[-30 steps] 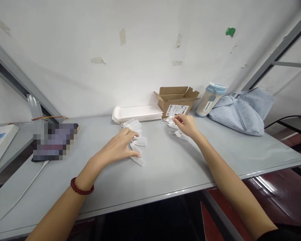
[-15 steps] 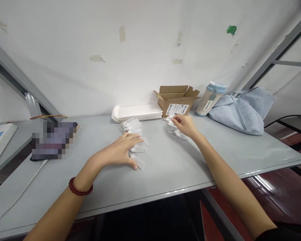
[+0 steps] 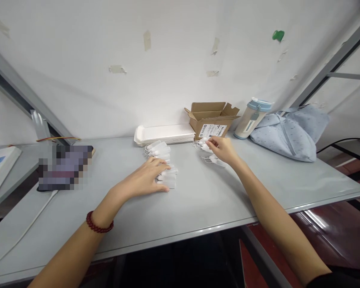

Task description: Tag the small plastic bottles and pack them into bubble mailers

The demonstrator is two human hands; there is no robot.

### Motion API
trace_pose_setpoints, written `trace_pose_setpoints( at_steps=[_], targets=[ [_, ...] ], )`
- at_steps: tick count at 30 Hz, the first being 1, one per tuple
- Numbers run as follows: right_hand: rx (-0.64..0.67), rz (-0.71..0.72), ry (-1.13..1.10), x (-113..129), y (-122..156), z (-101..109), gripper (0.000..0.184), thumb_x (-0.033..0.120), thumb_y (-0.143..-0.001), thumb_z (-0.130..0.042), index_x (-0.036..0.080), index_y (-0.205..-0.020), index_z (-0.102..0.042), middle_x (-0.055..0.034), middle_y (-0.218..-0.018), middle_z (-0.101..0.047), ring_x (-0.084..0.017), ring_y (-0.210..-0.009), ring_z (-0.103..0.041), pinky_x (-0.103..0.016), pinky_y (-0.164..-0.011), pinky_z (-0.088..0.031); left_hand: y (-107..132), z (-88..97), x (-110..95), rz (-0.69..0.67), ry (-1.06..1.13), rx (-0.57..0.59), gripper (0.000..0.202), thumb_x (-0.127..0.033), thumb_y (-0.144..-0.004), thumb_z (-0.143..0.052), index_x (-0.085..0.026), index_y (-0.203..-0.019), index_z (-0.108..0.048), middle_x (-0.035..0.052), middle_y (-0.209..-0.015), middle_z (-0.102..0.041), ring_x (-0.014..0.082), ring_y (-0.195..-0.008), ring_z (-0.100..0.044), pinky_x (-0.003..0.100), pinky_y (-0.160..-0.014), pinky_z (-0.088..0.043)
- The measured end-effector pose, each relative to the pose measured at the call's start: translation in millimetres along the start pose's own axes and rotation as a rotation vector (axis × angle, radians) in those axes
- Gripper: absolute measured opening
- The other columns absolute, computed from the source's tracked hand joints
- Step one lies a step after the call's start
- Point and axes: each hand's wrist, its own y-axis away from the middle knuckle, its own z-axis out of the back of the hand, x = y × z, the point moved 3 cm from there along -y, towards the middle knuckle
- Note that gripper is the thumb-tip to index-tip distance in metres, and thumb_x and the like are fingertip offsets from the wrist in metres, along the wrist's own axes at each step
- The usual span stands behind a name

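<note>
My left hand [image 3: 142,176] lies over a row of small translucent white pieces with thin string loops [image 3: 168,182]. Its fingers and thumb are spread, with the thumb against the nearest piece; the hand hides part of the row. More of these pieces [image 3: 159,147] fan out just beyond its fingertips. On the right, my right hand [image 3: 223,149] pinches the edge of a small translucent piece [image 3: 204,141] in a second cluster. Another piece [image 3: 217,161] lies below that hand, partly covered by it.
Against the wall stand a stack of flat white packaging [image 3: 168,134], an open cardboard box [image 3: 211,127] and a blue-lidded bottle [image 3: 252,120]. A pale blue cloth bag [image 3: 285,136] rests at the right. At the left lies a blurred phone-like object [image 3: 64,170] with a white cable [image 3: 24,230].
My left thumb has moved up toward the fingers. The nearest piece, tilted before, now lies level and close against the row. My right hand has hardly moved.
</note>
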Motion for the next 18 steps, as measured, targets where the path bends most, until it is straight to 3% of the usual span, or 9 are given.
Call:
trace_pose_setpoints(
  at_steps=[6,10,13,18],
  targets=[
    [0.016,-0.036,0.04,-3,-1,4,0.021,0.028,-0.084,-0.048,0.018,-0.07,-0.06,-0.0027,-0.064,-0.063,-0.014,-0.058,-0.052,-0.026,-0.059,-0.037,-1,5.7,-3,0.031,0.008,-0.031,0.059,-0.055,-0.074,-0.065,-0.019,-0.12,-0.058,0.0089,-0.12,-0.057,0.0291,-0.119,-0.043,0.039,-0.094,-0.044],
    [0.105,-0.064,0.214,-15,-3,6,0.014,0.017,-0.083,-0.05,0.015,-0.081,-0.064,-0.0068,-0.082,-0.068,-0.016,-0.072,-0.058,-0.026,-0.065,-0.039,-1,6.8,-3,0.039,0.032,-0.071,0.057,-0.056,-0.077,-0.062,-0.019,-0.119,-0.058,0.0082,-0.12,-0.057,0.0281,-0.119,-0.044,0.04,-0.096,-0.042],
    [0.166,-0.072,0.3,-24,-4,4,0.015,0.012,-0.081,-0.052,0.013,-0.088,-0.065,-0.01,-0.092,-0.068,-0.018,-0.08,-0.059,-0.027,-0.069,-0.04,-2,7.4,1,0.069,0.019,-0.143,0.048,-0.051,-0.082,-0.057,-0.017,-0.116,-0.059,0.0092,-0.116,-0.058,0.0275,-0.115,-0.048,0.041,-0.095,-0.043],
    [0.242,-0.08,0.304,-29,-3,-3,0.014,0.012,-0.08,-0.055,0.014,-0.089,-0.066,-0.009,-0.094,-0.069,-0.018,-0.081,-0.061,-0.027,-0.073,-0.041,-3,13.1,4,0.096,-0.018,-0.288,0.035,-0.045,-0.088,-0.049,-0.017,-0.107,-0.061,0.01,-0.11,-0.06,0.0269,-0.106,-0.052,0.041,-0.087,-0.045]
  ],
)
